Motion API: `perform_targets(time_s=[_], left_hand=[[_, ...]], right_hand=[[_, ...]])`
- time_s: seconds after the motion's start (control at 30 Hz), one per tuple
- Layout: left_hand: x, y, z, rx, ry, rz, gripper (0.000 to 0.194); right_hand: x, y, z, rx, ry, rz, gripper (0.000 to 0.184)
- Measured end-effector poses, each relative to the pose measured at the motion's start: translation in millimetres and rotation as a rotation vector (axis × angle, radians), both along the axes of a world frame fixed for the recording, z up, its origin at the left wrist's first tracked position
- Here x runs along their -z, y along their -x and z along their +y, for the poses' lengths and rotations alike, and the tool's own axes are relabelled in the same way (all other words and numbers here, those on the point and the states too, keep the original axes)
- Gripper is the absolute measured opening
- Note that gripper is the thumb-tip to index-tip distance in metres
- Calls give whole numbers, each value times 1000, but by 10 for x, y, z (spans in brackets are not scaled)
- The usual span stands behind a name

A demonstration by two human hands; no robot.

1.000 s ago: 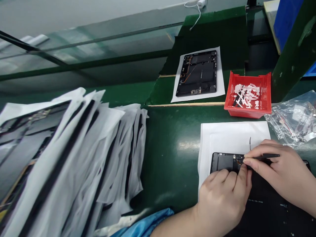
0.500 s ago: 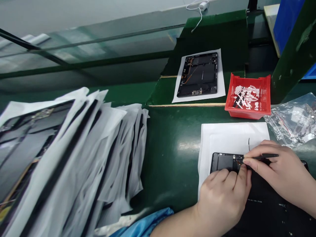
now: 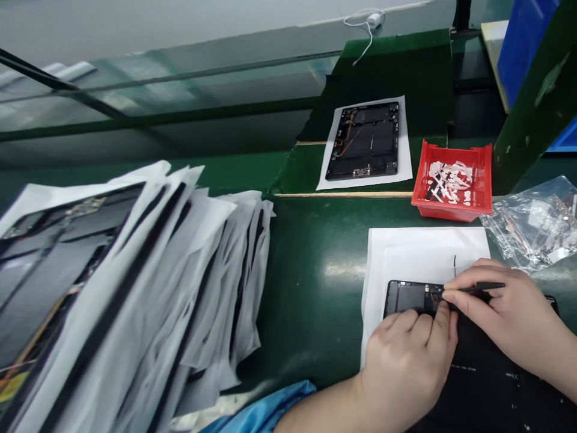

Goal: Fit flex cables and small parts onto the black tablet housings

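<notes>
An opened black tablet (image 3: 469,385) lies in front of me, its upper left corner resting over a white foam sheet (image 3: 419,249). My right hand (image 3: 509,300) pinches a thin black stick-like tool (image 3: 489,285) at the tablet's upper edge, the tool's back end sticking out to the right. Beside it, my left hand (image 3: 410,361) has its fingers curled, the fingertips pressed down close to a small orange-brown flex cable (image 3: 435,297). Whatever lies under those fingertips is hidden. A thin dark wire (image 3: 455,264) stands out above my right fingers.
On the left, a leaning stack of tablet parts in white foam sleeves (image 3: 193,288). Behind, another opened tablet (image 3: 365,141) rests on a foam sheet. A red bin (image 3: 453,207) holds small white pieces; beside it is a clear plastic bag (image 3: 536,222) of parts.
The view has shifted slightly. Both hands stay in nearly the same place on the tablet, the tool still in my right hand.
</notes>
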State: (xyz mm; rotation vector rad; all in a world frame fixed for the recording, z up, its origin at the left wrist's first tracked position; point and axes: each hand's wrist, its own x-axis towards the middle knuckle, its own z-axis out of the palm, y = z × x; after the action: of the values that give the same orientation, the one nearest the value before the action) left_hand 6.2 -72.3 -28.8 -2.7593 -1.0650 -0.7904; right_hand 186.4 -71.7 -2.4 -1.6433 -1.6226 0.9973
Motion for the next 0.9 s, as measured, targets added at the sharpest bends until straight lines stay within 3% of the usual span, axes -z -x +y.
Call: perform_targets(time_s=[0.9], left_hand=[[-21,-4,18,16,19,-12,9]], right_hand=[[-16,14,6,-9,-31,-7,18]])
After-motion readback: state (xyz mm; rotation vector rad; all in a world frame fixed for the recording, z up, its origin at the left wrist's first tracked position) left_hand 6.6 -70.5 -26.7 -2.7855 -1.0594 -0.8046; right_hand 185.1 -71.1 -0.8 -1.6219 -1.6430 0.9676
